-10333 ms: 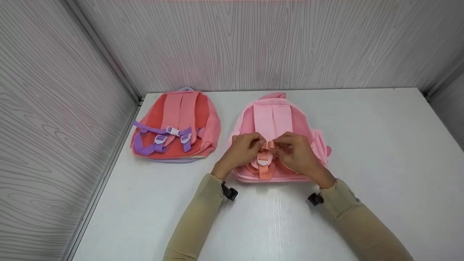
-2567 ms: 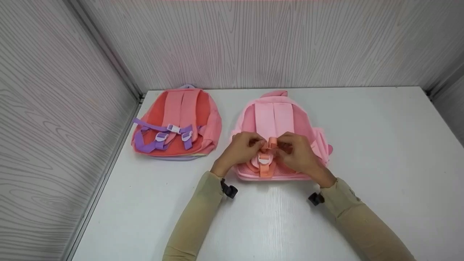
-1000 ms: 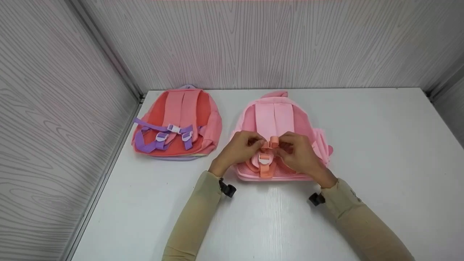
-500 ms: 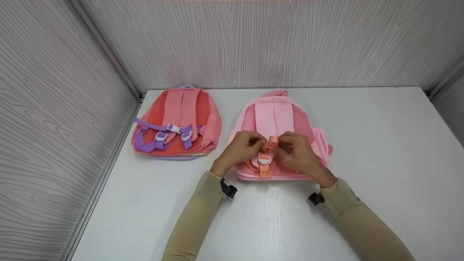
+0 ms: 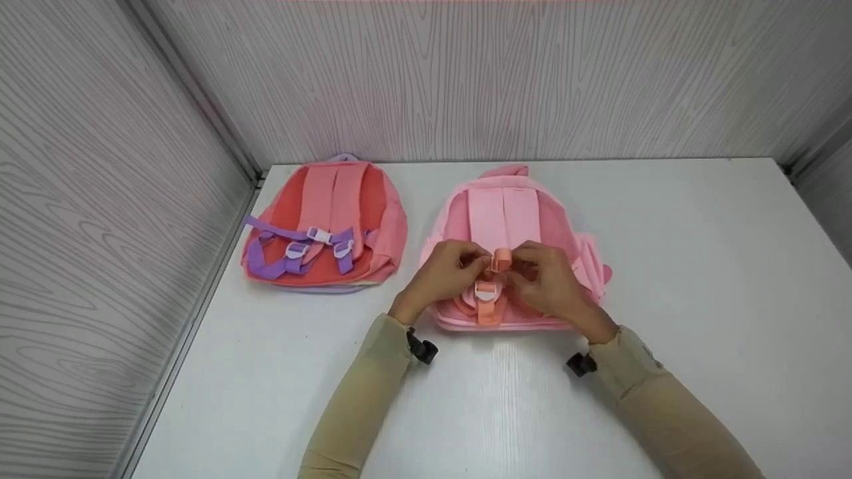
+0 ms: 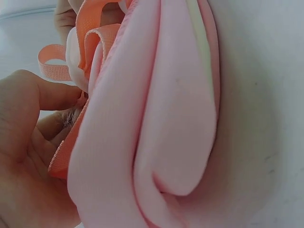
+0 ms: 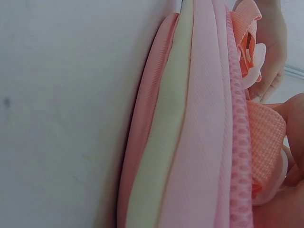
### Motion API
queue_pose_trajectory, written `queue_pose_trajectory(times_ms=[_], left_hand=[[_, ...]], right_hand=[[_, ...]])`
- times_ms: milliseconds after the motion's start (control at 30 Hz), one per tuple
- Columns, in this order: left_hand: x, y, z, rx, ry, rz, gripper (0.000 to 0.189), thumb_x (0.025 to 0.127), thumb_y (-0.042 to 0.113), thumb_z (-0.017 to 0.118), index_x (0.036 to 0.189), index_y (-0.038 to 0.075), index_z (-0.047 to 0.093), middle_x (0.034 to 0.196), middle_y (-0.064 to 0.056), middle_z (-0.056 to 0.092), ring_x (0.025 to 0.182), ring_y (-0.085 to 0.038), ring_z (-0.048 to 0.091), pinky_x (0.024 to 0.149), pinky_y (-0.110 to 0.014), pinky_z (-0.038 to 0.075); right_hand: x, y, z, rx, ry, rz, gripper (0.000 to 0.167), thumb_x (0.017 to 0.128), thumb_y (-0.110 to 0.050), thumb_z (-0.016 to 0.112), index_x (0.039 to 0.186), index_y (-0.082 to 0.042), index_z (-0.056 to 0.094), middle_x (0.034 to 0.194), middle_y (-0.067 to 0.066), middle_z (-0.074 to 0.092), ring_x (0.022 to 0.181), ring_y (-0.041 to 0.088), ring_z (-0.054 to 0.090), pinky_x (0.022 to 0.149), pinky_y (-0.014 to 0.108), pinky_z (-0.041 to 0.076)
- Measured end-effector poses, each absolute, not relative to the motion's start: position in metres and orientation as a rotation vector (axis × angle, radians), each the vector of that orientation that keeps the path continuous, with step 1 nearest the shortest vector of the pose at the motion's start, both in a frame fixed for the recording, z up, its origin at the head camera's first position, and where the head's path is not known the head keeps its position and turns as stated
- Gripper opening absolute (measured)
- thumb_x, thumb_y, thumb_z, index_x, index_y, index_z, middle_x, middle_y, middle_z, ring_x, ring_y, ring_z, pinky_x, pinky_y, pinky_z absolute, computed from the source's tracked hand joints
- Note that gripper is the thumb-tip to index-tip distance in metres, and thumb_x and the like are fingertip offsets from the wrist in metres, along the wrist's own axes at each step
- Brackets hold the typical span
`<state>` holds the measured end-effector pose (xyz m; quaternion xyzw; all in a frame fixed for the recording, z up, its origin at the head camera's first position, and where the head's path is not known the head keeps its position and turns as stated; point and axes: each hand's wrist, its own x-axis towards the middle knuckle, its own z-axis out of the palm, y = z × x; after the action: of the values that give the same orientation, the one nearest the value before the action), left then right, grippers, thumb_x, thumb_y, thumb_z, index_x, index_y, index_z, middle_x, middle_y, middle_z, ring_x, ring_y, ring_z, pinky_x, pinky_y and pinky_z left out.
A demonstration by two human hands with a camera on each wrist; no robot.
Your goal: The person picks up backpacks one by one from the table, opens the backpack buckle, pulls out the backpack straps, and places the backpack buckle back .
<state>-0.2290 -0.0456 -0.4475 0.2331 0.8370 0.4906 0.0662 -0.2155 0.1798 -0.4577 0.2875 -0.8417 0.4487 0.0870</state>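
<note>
A pink backpack (image 5: pixel 456 216) lies with its shoulder-strap side up. Over its lower middle, my left hand (image 5: pixel 442 269) pinches an orange webbing strap (image 5: pixel 502 259) between thumb and fingers. From the other side my right hand (image 5: pixel 549 279) grips the same webbing, and its end stands up as a small loop between the hands. Just below sits a white adjuster buckle (image 5: pixel 486 291) threaded with orange webbing. In the left wrist view, my left thumb and fingertip meet at the orange strap (image 6: pixel 61 159) by the bag's edge. My fingers hide much of what lies between them.
To the left lies a coral backpack (image 5: pixel 389 233) with purple straps (image 5: pixel 269 269) and a white clip (image 5: pixel 319 235). Both bags rest on a white table (image 5: pixel 699 266). A grey wood-grain wall (image 5: pixel 466 86) stands behind, another at the left.
Since the oldest frame, the orange strap's loop between my hands stands taller and a little farther right. Both hands keep their places, and the coral backpack stays put.
</note>
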Motion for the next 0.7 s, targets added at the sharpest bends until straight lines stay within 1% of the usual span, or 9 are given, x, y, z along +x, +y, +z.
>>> queue_pose_trajectory(times_ms=[167,333,533,700], left_hand=[[-0.23,-0.049,-0.447,0.703,2.507,1.465,0.02,0.107,0.016,0.064,0.111,0.006,0.081,0.094,-0.003,0.076,0.081,-0.008,0.065,0.073,-0.023,0.052],[-0.23,-0.053,-0.445,0.666,2.491,1.448,0.019,0.107,0.02,0.066,0.111,0.009,0.081,0.094,-0.001,0.075,0.082,-0.011,0.063,0.074,-0.025,0.053],[-0.231,-0.057,-0.443,0.644,2.494,1.411,0.02,0.107,0.022,0.066,0.113,0.009,0.081,0.097,-0.002,0.077,0.087,-0.013,0.067,0.081,-0.027,0.056],[-0.231,-0.058,-0.442,0.64,2.5,1.404,0.02,0.107,0.021,0.066,0.113,0.008,0.081,0.096,-0.002,0.077,0.086,-0.013,0.067,0.08,-0.027,0.056]], right_hand=[[-0.215,0.18,-0.457,0.853,-2.513,1.331,0.009,0.09,0.0,0.082,0.098,-0.003,0.081,0.088,0.007,0.074,0.081,0.019,0.069,0.074,0.038,0.061],[-0.214,0.181,-0.456,0.848,-2.523,1.338,0.01,0.091,0.003,0.08,0.099,-0.003,0.081,0.088,0.008,0.073,0.081,0.02,0.069,0.075,0.037,0.061],[-0.214,0.181,-0.456,0.857,-2.515,1.348,0.012,0.091,0.003,0.079,0.101,-0.002,0.082,0.089,0.009,0.074,0.083,0.022,0.071,0.077,0.04,0.063],[-0.215,0.181,-0.456,0.856,-2.512,1.346,0.012,0.09,0.005,0.08,0.1,-0.002,0.082,0.089,0.008,0.074,0.081,0.021,0.069,0.075,0.038,0.061]])
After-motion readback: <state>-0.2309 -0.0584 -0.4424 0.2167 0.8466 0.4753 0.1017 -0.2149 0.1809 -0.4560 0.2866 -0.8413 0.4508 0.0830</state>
